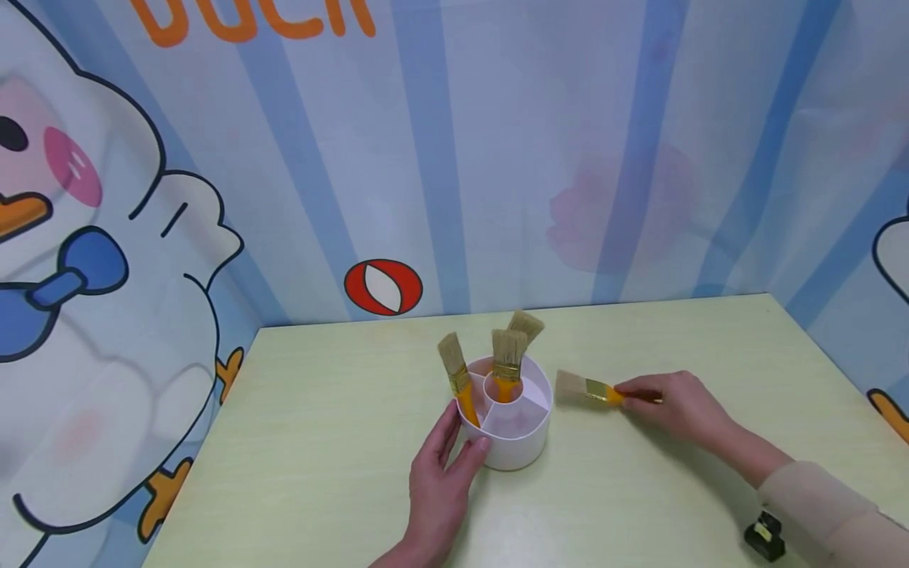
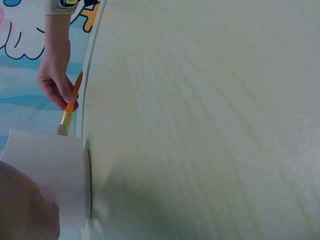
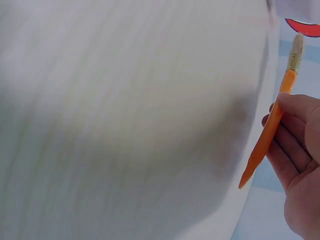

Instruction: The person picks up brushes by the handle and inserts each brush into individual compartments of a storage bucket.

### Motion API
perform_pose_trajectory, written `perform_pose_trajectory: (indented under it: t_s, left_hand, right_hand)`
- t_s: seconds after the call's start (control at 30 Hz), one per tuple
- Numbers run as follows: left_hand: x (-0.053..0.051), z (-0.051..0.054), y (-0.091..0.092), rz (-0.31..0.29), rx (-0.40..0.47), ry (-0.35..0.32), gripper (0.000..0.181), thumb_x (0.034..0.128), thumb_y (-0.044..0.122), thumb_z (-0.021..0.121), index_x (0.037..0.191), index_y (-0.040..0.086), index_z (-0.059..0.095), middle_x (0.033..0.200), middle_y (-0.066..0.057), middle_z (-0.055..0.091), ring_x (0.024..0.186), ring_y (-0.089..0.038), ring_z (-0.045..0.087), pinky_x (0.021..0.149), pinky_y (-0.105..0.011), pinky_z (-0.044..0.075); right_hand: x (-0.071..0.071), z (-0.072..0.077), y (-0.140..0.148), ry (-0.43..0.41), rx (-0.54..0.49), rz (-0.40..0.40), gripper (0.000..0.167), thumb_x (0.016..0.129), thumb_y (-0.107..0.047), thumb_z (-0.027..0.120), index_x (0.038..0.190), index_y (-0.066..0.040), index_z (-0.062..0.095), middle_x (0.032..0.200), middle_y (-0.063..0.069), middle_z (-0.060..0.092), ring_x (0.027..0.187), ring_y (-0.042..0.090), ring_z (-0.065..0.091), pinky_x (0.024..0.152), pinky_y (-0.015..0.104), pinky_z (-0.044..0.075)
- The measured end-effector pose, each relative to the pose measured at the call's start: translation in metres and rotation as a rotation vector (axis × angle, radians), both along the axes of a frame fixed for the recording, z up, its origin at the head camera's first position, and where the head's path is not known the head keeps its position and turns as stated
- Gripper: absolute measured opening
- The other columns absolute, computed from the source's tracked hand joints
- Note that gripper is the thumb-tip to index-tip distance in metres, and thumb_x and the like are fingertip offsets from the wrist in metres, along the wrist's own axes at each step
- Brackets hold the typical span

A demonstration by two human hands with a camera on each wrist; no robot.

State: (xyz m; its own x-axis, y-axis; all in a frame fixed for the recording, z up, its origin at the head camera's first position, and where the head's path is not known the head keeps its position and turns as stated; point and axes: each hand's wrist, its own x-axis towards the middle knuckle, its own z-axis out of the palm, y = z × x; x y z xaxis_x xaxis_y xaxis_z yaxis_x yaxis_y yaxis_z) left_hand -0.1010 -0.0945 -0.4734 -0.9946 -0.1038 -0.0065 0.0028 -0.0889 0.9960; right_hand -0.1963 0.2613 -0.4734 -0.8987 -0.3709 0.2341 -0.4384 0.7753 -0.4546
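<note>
A round white divided brush holder point(image 1: 513, 451) stands upright on the table, with a small ring-shaped cup at its centre. My left hand point(image 1: 442, 487) grips its left front wall, thumb in front and fingers at the side. One paintbrush point(image 1: 454, 364) leans in the left compartment, another paintbrush point(image 1: 507, 355) is in the centre cup, and a third paintbrush point(image 1: 527, 323) sticks up at the back; all have bristles upward. To the right of the holder, my right hand point(image 1: 678, 406) pinches a flat paintbrush by its orange handle point(image 3: 272, 122), its bristles point(image 1: 570, 386) pointing left towards the holder.
The pale wooden table point(image 1: 341, 410) meets a blue striped cartoon backdrop point(image 1: 497, 158) at its far edge. A small black device point(image 1: 765, 536) shows beneath the right sleeve point(image 1: 809, 501).
</note>
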Motion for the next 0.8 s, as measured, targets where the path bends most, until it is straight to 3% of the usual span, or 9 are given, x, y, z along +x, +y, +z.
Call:
perform_pose_trajectory:
  t_s: [0.17,0.37,0.63,0.8]
  left_hand:
    - [0.0,0.0,0.0,0.001,0.005,0.004,0.073,0.0977,0.018,0.081,0.161,0.005,0.047,0.166,-0.015,0.045,0.154,-0.035,0.041,0.11,-0.03,0.053]
    - [0.0,0.0,0.0,0.004,0.002,-0.002,0.073,0.0977,0.017,0.081,0.161,0.005,0.047,0.166,-0.015,0.045,0.154,-0.035,0.042,0.11,-0.03,0.053]
    - [0.002,0.002,0.0,0.009,-0.041,-0.02,0.073,0.0983,0.022,0.081,0.161,0.007,0.047,0.166,-0.013,0.046,0.154,-0.035,0.043,0.111,-0.032,0.053]
    - [0.002,0.003,0.001,0.007,-0.022,-0.019,0.072,0.0984,0.021,0.081,0.161,0.008,0.047,0.166,-0.013,0.046,0.154,-0.035,0.042,0.11,-0.032,0.053]
  right_hand:
    - [-0.001,0.007,-0.002,-0.161,-0.184,-0.079,0.026,0.097,-0.015,0.081,0.122,-0.008,0.082,0.117,0.012,0.08,0.103,0.028,0.077,0.081,0.03,0.066]
    - [0.001,0.017,-0.006,-0.382,-0.478,-0.166,0.042,0.101,-0.03,0.077,0.135,-0.004,0.074,0.122,0.012,0.078,0.102,0.01,0.072,0.084,0.021,0.061]
    - [0.005,0.03,-0.018,-0.516,-0.811,-0.096,0.051,0.106,-0.029,0.07,0.145,0.004,0.063,0.122,-0.001,0.079,0.112,0.008,0.074,0.095,0.019,0.06]
    - [0.009,0.043,-0.036,-0.6,-1.072,-0.056,0.032,0.107,-0.021,0.069,0.137,-0.01,0.074,0.12,-0.002,0.079,0.111,0.013,0.076,0.097,0.024,0.061]
